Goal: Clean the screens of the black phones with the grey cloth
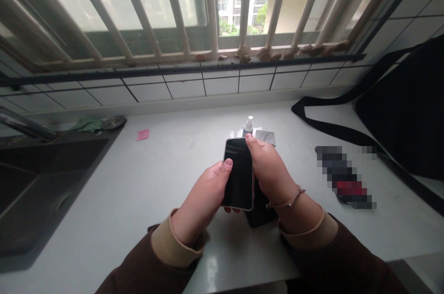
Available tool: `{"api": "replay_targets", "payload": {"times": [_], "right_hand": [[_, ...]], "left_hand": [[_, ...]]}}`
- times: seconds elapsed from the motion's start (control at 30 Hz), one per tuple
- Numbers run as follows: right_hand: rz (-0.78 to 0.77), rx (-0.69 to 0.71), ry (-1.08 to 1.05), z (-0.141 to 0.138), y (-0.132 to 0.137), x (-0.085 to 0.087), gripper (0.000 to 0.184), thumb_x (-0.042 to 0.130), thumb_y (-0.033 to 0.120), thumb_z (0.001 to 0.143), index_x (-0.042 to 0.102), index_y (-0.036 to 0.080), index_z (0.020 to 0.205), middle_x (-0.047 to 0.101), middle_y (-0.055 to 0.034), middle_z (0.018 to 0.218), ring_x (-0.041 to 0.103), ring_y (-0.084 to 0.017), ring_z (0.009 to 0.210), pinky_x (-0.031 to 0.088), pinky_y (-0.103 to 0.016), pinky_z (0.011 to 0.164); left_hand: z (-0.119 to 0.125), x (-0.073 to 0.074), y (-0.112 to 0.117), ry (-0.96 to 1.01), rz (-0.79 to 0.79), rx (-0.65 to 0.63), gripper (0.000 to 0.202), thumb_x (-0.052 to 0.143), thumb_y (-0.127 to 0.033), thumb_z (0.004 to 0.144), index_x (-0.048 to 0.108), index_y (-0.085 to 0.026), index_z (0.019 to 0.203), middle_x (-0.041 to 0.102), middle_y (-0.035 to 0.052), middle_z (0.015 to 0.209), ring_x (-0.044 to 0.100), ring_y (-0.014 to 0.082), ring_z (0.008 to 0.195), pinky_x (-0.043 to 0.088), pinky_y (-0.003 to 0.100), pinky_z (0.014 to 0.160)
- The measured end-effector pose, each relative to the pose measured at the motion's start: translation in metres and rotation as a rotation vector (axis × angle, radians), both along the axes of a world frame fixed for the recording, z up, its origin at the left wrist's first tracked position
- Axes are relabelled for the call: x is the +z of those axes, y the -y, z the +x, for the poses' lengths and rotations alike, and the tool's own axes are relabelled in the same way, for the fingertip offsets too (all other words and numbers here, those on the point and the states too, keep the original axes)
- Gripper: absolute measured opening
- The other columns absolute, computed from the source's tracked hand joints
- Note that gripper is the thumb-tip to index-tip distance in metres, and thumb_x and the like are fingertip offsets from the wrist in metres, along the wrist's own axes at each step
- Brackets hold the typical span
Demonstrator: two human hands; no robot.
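Both hands hold a dark smartphone (239,171) with a black screen above the white counter (145,183). My left hand (204,199) grips its left edge, thumb resting on the screen. My right hand (270,171) wraps the right edge, with a finger at the top corner. A bracelet sits on the right wrist. Under the phone lies a flat black object (260,213), partly hidden. Just beyond the phone stand a small white-capped spray bottle (249,125) and a grey folded cloth (265,137).
A dark sink (45,183) with a faucet (24,125) lies at the left, a green rag (88,124) and a round metal strainer (114,122) behind it. A pink note (143,134) lies on the counter. A black bag (405,104) with a strap fills the right. A barred window stands behind.
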State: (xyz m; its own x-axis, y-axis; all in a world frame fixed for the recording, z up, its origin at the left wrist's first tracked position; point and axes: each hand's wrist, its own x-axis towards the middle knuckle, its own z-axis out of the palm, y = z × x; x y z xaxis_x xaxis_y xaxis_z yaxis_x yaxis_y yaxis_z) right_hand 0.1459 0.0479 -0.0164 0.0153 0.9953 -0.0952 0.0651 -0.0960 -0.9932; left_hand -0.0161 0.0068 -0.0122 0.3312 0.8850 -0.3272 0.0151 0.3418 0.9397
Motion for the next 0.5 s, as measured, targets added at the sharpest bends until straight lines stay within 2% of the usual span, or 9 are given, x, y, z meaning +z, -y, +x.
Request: {"api": "replay_targets", "payload": {"times": [0.13, 0.27, 0.4, 0.5], "right_hand": [[0.053, 0.016, -0.031, -0.001, -0.001, -0.001, 0.057, 0.048, 0.071, 0.102, 0.063, 0.02, 0.081, 0.066, -0.0038, 0.073, 0.06, -0.017, 0.065, 0.046, -0.029, 0.059], [0.099, 0.114, -0.095, -0.005, 0.001, -0.001, 0.06, 0.042, 0.075, 0.104, 0.057, 0.022, 0.081, 0.059, 0.0005, 0.068, 0.055, -0.015, 0.062, 0.045, -0.028, 0.061], [0.068, 0.36, 0.085, -0.01, 0.008, 0.006, 0.074, 0.028, 0.081, 0.105, 0.054, 0.021, 0.069, 0.057, -0.0003, 0.061, 0.055, -0.014, 0.059, 0.042, -0.029, 0.061], [0.074, 0.498, 0.239, -0.013, 0.014, 0.012, 0.082, 0.021, 0.079, 0.107, 0.057, 0.02, 0.063, 0.059, -0.0017, 0.059, 0.055, -0.013, 0.059, 0.041, -0.029, 0.064]], "left_hand": [[0.0, -0.002, 0.0, 0.039, 0.013, 0.049, 0.057, 0.051, -0.069, 0.102, 0.068, -0.015, 0.11, 0.075, 0.0088, 0.071, 0.064, 0.0172, 0.049, 0.047, 0.026, 0.043], [0.002, -0.002, -0.002, 0.168, 0.096, 0.226, 0.048, 0.059, -0.06, 0.101, 0.072, -0.015, 0.109, 0.076, 0.0084, 0.082, 0.07, 0.0175, 0.065, 0.056, 0.029, 0.059], [0.0, 0.0, -0.006, 0.17, 0.09, 0.505, 0.049, 0.059, -0.062, 0.1, 0.071, -0.015, 0.105, 0.072, 0.0065, 0.074, 0.064, 0.0165, 0.054, 0.046, 0.027, 0.046], [-0.002, 0.002, -0.009, 0.212, 0.058, 0.652, 0.042, 0.063, -0.056, 0.098, 0.07, -0.015, 0.103, 0.07, 0.0042, 0.073, 0.06, 0.0145, 0.051, 0.045, 0.025, 0.045]]}}
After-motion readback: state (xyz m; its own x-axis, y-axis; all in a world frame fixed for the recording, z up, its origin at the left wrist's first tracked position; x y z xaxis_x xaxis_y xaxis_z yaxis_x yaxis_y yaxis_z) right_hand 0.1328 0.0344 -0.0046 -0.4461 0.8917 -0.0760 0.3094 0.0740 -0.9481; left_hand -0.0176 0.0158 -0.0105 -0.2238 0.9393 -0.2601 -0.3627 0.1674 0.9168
